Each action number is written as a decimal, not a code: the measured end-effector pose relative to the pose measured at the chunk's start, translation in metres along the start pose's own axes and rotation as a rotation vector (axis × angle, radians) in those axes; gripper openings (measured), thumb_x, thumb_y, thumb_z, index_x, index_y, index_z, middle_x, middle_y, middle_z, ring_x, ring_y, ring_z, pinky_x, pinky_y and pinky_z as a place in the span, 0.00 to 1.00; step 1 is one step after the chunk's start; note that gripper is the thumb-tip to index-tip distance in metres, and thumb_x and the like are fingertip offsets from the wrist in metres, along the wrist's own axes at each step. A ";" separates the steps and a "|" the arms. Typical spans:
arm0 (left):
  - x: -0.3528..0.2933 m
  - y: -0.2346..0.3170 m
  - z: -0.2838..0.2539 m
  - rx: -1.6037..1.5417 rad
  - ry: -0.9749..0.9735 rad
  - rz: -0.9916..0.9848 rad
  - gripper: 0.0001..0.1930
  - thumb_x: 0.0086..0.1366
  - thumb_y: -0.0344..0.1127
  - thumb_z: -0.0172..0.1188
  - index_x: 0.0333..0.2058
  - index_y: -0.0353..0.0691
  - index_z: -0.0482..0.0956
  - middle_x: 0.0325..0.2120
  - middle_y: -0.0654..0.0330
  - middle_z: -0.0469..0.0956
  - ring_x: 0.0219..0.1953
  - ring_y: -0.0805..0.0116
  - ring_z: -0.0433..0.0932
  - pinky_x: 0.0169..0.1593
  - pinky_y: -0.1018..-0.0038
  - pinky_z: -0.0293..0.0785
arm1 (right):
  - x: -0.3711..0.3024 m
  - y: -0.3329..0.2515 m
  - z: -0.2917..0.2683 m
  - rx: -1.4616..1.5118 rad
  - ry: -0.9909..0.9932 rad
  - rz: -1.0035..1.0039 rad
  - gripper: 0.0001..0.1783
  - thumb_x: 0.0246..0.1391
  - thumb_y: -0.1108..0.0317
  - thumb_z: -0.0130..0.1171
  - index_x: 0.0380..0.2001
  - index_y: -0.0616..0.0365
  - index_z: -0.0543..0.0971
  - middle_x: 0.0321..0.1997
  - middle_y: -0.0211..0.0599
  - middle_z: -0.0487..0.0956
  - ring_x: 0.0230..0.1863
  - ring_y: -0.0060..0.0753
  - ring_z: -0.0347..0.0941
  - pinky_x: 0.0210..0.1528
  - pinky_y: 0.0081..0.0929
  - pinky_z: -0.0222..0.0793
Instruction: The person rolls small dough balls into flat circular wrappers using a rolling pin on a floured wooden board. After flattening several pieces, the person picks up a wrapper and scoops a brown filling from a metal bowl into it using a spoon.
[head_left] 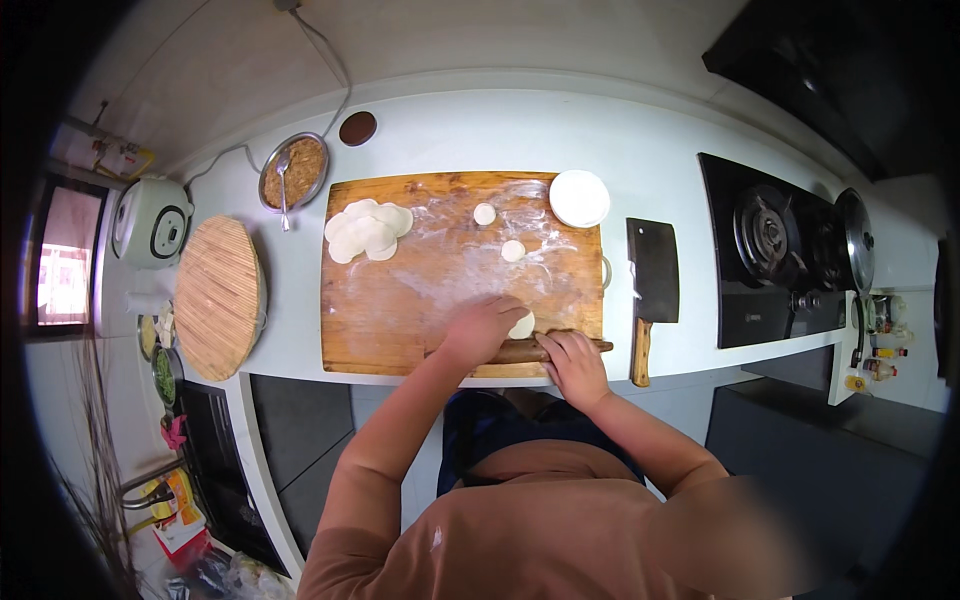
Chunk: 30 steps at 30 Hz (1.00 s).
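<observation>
A wooden rolling pin (522, 351) lies across the near edge of the floured wooden board (370, 310). My right hand (575, 364) is on the pin's right part, fingers over it. Just beyond the pin, my left hand (486, 328) grips the left side of a small round dough wrapper (523, 325); its fingertips are partly hidden. Two small flattened dough pieces, one farther back (484, 214) and one nearer (513, 251), sit on the board. Overlapping rolled wrappers (366, 231) are spread at its far left. A white round container (579, 199) stands on the far right corner.
Right of the board lies a cleaver (654, 270), then a black gas stove (765, 250). To the left are a metal bowl of filling (296, 175) with a spoon, a round slatted lid (220, 298) and a rice cooker (152, 222). A brown disc (357, 128) lies behind.
</observation>
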<state>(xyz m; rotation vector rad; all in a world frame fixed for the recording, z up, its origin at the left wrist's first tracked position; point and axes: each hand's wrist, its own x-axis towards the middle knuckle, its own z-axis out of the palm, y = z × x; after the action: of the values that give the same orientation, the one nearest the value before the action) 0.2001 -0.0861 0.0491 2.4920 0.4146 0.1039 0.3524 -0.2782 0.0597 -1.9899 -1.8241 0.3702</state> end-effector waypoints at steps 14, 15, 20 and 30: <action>-0.069 -0.014 -0.008 0.216 0.287 -0.204 0.22 0.59 0.43 0.65 0.51 0.42 0.79 0.51 0.56 0.78 0.56 0.54 0.74 0.61 0.56 0.67 | 0.012 -0.009 0.004 0.064 -0.003 0.009 0.32 0.47 0.70 0.67 0.59 0.50 0.75 0.51 0.36 0.76 0.54 0.45 0.71 0.56 0.41 0.68; -0.073 -0.012 -0.008 0.234 0.246 -0.217 0.26 0.61 0.44 0.64 0.56 0.42 0.75 0.56 0.55 0.73 0.61 0.53 0.70 0.64 0.54 0.63 | 0.015 -0.008 0.008 0.064 0.000 0.013 0.33 0.48 0.68 0.67 0.60 0.51 0.74 0.53 0.38 0.75 0.55 0.46 0.71 0.57 0.42 0.68; -0.058 -0.024 -0.004 0.279 0.232 -0.282 0.38 0.65 0.50 0.60 0.69 0.42 0.60 0.71 0.54 0.58 0.73 0.52 0.55 0.72 0.48 0.51 | 0.054 -0.007 0.010 -0.136 0.036 0.005 0.37 0.57 0.55 0.62 0.66 0.59 0.66 0.66 0.47 0.68 0.66 0.54 0.63 0.69 0.44 0.59; -0.083 -0.017 0.004 0.233 0.161 -0.300 0.41 0.63 0.48 0.62 0.71 0.44 0.56 0.73 0.52 0.53 0.74 0.51 0.52 0.73 0.47 0.47 | 0.044 -0.018 0.000 -0.163 -0.196 0.067 0.43 0.61 0.48 0.57 0.72 0.56 0.58 0.76 0.44 0.58 0.77 0.51 0.50 0.76 0.46 0.47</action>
<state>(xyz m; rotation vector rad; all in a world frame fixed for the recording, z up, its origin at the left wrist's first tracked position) 0.1181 -0.1019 0.0378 2.6229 0.9093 0.1418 0.3413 -0.2336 0.0721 -2.1967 -1.9649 0.4645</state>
